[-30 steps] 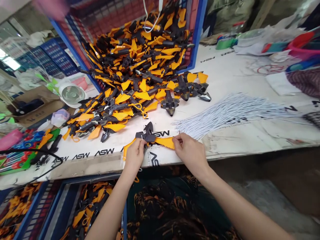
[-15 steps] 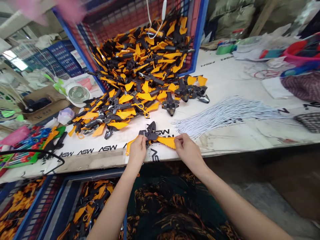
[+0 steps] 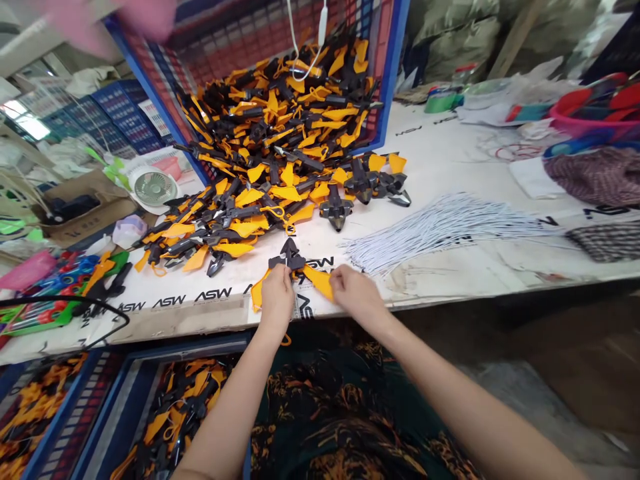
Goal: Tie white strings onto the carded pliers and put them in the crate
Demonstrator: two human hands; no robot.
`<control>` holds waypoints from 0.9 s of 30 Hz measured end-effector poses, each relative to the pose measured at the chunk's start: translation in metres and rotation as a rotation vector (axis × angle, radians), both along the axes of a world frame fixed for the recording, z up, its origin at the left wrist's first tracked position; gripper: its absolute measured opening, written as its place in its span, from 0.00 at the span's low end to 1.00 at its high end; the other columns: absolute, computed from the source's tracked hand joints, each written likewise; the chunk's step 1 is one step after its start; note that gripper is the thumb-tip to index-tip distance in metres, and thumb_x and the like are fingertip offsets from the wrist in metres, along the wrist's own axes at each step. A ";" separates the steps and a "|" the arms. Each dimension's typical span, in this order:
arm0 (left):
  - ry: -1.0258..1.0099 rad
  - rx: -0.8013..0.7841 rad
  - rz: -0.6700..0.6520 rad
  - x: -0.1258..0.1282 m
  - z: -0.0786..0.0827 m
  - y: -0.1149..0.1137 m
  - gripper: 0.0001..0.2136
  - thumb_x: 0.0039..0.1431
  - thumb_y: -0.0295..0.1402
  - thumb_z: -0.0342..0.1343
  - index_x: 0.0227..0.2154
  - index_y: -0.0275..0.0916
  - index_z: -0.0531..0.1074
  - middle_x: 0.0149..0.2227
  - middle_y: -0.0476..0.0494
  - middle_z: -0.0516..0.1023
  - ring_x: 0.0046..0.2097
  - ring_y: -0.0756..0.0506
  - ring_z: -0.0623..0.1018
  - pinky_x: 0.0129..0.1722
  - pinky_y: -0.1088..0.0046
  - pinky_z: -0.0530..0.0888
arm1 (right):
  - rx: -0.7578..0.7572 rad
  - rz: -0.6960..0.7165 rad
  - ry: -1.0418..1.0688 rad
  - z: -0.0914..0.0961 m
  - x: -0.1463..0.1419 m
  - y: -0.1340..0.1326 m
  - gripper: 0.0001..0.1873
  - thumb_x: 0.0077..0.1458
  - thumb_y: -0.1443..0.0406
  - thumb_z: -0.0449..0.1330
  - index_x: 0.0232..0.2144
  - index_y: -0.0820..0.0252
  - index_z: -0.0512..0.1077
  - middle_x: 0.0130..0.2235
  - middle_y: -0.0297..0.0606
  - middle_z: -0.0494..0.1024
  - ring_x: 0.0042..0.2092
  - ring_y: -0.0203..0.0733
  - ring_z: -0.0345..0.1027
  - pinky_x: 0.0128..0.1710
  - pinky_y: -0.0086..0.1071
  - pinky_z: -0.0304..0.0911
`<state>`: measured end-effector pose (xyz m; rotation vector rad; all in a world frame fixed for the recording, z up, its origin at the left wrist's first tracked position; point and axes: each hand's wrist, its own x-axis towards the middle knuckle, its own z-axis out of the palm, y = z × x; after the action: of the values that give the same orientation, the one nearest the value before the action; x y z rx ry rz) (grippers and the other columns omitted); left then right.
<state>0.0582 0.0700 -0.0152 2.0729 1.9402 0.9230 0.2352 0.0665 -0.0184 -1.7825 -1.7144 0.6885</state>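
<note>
White ASW-printed work table [image 3: 440, 150] spread before us, a blue-framed plastic crate [image 3: 395, 67] heaped with black-and-orange plastic parts at twelve o'clock. Our left hand [image 3: 277, 298] pinched a black-and-orange winged plastic piece [image 3: 289, 262] at six o'clock; our half-open right hand [image 3: 356, 295] touched its orange blade [image 3: 318, 281]. White cords [image 3: 440, 233] lay at two o'clock.

hands [image 3: 277, 300] [image 3: 356, 295] on black-orange plastic piece [image 3: 290, 262]
</note>
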 end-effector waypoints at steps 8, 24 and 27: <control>-0.011 0.018 0.033 0.006 0.000 0.005 0.12 0.68 0.32 0.41 0.29 0.42 0.65 0.28 0.47 0.71 0.32 0.45 0.72 0.34 0.71 0.64 | -0.040 0.007 0.076 0.000 -0.019 -0.023 0.06 0.59 0.65 0.56 0.37 0.59 0.72 0.34 0.39 0.82 0.36 0.44 0.76 0.33 0.32 0.60; -0.366 -0.164 -0.149 -0.007 0.027 -0.010 0.10 0.62 0.37 0.53 0.41 0.41 0.76 0.27 0.50 0.77 0.31 0.47 0.76 0.33 0.73 0.70 | -0.127 0.085 0.399 -0.012 0.006 0.001 0.09 0.60 0.65 0.53 0.38 0.58 0.73 0.30 0.36 0.80 0.26 0.38 0.72 0.26 0.30 0.66; -0.129 -0.119 -0.282 -0.017 0.048 -0.015 0.08 0.63 0.37 0.54 0.34 0.42 0.77 0.30 0.48 0.79 0.34 0.46 0.76 0.38 0.70 0.69 | -0.219 0.040 0.632 -0.015 0.011 0.000 0.09 0.60 0.65 0.52 0.40 0.60 0.71 0.28 0.35 0.77 0.24 0.36 0.70 0.21 0.28 0.67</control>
<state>0.0409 0.0552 0.0333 2.0915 1.5495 0.8347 0.2466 0.0669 -0.0335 -1.4411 -1.2779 1.3311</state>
